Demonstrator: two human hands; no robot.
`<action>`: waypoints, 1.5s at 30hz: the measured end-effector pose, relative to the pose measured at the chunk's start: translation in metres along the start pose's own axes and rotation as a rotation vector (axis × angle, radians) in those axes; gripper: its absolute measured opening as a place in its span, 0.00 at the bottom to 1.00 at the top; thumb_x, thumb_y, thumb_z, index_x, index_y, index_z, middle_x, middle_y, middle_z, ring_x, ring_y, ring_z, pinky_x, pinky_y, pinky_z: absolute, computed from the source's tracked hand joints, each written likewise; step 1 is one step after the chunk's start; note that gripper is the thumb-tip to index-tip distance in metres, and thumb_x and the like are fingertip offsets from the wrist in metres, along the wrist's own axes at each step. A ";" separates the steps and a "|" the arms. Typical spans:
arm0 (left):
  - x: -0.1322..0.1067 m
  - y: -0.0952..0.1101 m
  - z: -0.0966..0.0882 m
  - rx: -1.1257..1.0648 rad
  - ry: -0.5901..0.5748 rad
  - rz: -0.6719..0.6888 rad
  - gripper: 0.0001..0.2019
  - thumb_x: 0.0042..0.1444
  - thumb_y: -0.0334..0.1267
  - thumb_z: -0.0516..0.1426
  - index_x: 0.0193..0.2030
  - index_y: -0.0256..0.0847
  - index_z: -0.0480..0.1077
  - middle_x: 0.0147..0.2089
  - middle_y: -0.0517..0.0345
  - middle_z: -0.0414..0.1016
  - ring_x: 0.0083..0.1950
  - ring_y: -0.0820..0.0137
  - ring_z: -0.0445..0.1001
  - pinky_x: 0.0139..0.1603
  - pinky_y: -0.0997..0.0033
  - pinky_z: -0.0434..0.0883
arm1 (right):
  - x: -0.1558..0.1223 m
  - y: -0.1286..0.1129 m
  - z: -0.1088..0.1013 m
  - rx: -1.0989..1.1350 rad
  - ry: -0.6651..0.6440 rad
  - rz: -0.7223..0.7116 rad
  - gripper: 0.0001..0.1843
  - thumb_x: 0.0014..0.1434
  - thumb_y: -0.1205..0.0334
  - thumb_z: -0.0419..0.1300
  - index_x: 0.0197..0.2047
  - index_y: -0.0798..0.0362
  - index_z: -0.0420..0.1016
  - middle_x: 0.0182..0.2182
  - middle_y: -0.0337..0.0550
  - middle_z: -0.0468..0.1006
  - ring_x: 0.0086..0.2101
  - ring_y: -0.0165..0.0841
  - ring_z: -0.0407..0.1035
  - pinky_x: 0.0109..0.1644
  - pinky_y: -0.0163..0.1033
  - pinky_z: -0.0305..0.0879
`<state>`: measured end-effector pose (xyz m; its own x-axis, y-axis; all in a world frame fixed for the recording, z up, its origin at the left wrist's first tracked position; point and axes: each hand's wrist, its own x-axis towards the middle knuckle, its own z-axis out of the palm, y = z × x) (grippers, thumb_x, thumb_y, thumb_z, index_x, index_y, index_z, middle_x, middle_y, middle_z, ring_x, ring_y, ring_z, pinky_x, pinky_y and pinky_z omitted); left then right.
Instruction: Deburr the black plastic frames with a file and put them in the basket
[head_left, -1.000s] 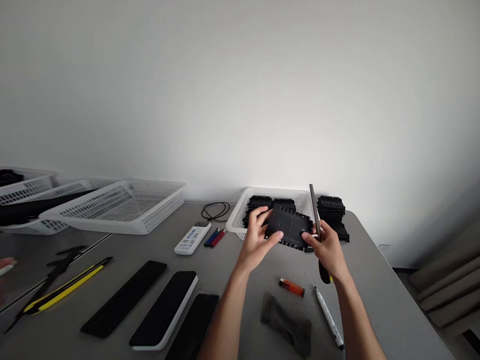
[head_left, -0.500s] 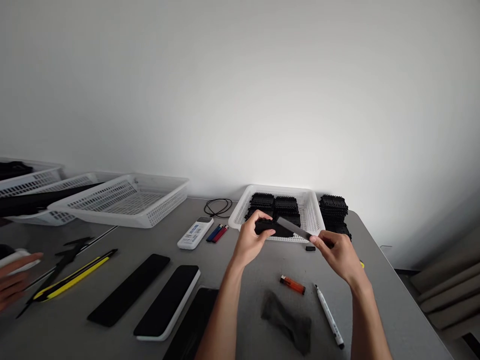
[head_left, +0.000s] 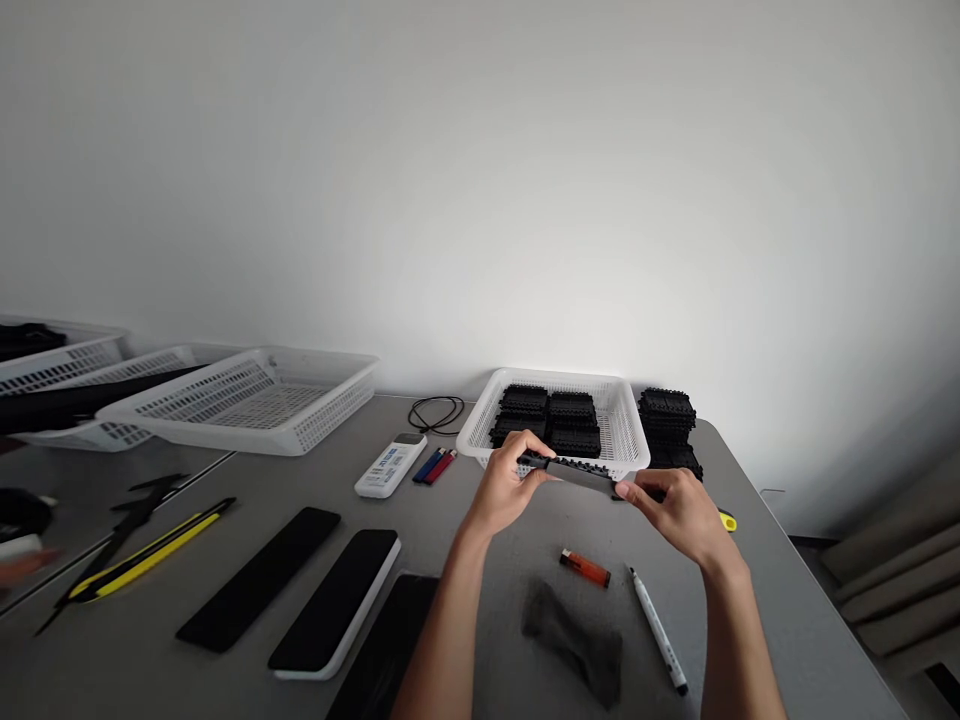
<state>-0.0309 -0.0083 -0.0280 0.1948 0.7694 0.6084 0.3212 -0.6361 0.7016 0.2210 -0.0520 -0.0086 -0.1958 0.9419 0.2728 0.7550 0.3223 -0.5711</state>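
Note:
My left hand (head_left: 510, 485) pinches a thin black plastic part (head_left: 589, 465) with a toothed edge, held up before the white basket. My right hand (head_left: 679, 505) is closed around a flat grey file (head_left: 581, 478). Its blade lies along the near side of the black part, seemingly touching it. A yellow end, apparently of the file's handle, shows beyond my right wrist. Stacks of similar black parts (head_left: 574, 410) sit in the white basket (head_left: 626, 400). More are piled (head_left: 667, 425) to its right. A small black piece near my right fingers is mostly hidden.
Nearer me lie an orange lighter (head_left: 585, 568), a white marker (head_left: 658, 630) and a dark cloth (head_left: 574, 640). Leftward are black slabs (head_left: 259, 580), a white box (head_left: 391, 465), two lighters (head_left: 435, 466), a yellow cutter (head_left: 154, 550), calipers (head_left: 142, 510) and a basket (head_left: 322, 400). Another person's blurred hand (head_left: 26, 568) shows far left.
The file has come down and left, from above the black part to along its near side. The black part has been turned, showing its toothed edge. The other person's hand has moved left.

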 end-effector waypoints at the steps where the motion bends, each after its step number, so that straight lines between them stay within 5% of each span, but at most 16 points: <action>1: 0.000 0.000 0.001 -0.004 0.002 -0.003 0.06 0.53 0.28 0.58 0.36 0.43 0.68 0.37 0.57 0.72 0.41 0.65 0.71 0.43 0.67 0.68 | 0.000 0.001 -0.001 0.002 0.000 0.007 0.30 0.61 0.36 0.51 0.19 0.51 0.65 0.16 0.37 0.60 0.22 0.30 0.48 0.26 0.36 0.45; 19: 0.002 0.003 0.002 -0.048 0.043 -0.058 0.06 0.52 0.36 0.62 0.36 0.43 0.69 0.36 0.58 0.73 0.39 0.66 0.72 0.42 0.68 0.68 | -0.003 0.017 -0.012 0.171 -0.014 0.042 0.30 0.57 0.36 0.58 0.18 0.52 0.63 0.17 0.35 0.56 0.22 0.28 0.45 0.25 0.36 0.41; 23: 0.007 0.002 0.003 -0.066 0.124 -0.106 0.08 0.54 0.37 0.61 0.40 0.43 0.69 0.38 0.58 0.73 0.42 0.67 0.72 0.45 0.69 0.68 | -0.001 0.024 -0.015 0.312 0.127 0.122 0.29 0.58 0.37 0.57 0.20 0.52 0.61 0.18 0.34 0.52 0.22 0.27 0.45 0.24 0.36 0.41; 27: 0.009 0.004 0.008 -0.078 0.131 -0.103 0.09 0.57 0.36 0.58 0.45 0.43 0.69 0.45 0.54 0.73 0.48 0.65 0.72 0.51 0.66 0.67 | 0.012 0.009 0.002 0.513 0.206 0.155 0.25 0.57 0.37 0.58 0.35 0.53 0.73 0.21 0.35 0.59 0.23 0.28 0.49 0.24 0.35 0.45; 31: 0.009 0.007 0.012 -0.126 0.079 -0.113 0.10 0.58 0.36 0.57 0.48 0.43 0.68 0.47 0.53 0.73 0.50 0.64 0.72 0.51 0.66 0.68 | 0.025 -0.002 0.028 0.765 0.155 0.202 0.31 0.52 0.38 0.63 0.48 0.54 0.74 0.19 0.31 0.58 0.21 0.26 0.47 0.23 0.34 0.43; 37: 0.008 0.013 0.018 -0.097 0.009 -0.110 0.09 0.60 0.38 0.56 0.47 0.44 0.68 0.45 0.54 0.74 0.47 0.64 0.73 0.49 0.66 0.68 | 0.032 -0.005 0.050 0.945 0.203 0.269 0.27 0.47 0.38 0.67 0.38 0.53 0.70 0.18 0.27 0.52 0.18 0.23 0.43 0.19 0.33 0.42; 45: 0.008 0.023 0.036 -0.063 0.110 -0.144 0.08 0.60 0.43 0.57 0.42 0.43 0.67 0.41 0.57 0.73 0.45 0.65 0.72 0.49 0.66 0.67 | 0.032 -0.012 0.051 1.112 0.289 0.292 0.23 0.48 0.45 0.68 0.37 0.50 0.66 0.17 0.25 0.51 0.17 0.22 0.43 0.17 0.31 0.40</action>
<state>0.0108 -0.0149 -0.0205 0.0470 0.8438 0.5346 0.2795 -0.5249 0.8039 0.1732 -0.0206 -0.0322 0.1501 0.9832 0.1040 -0.2392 0.1382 -0.9611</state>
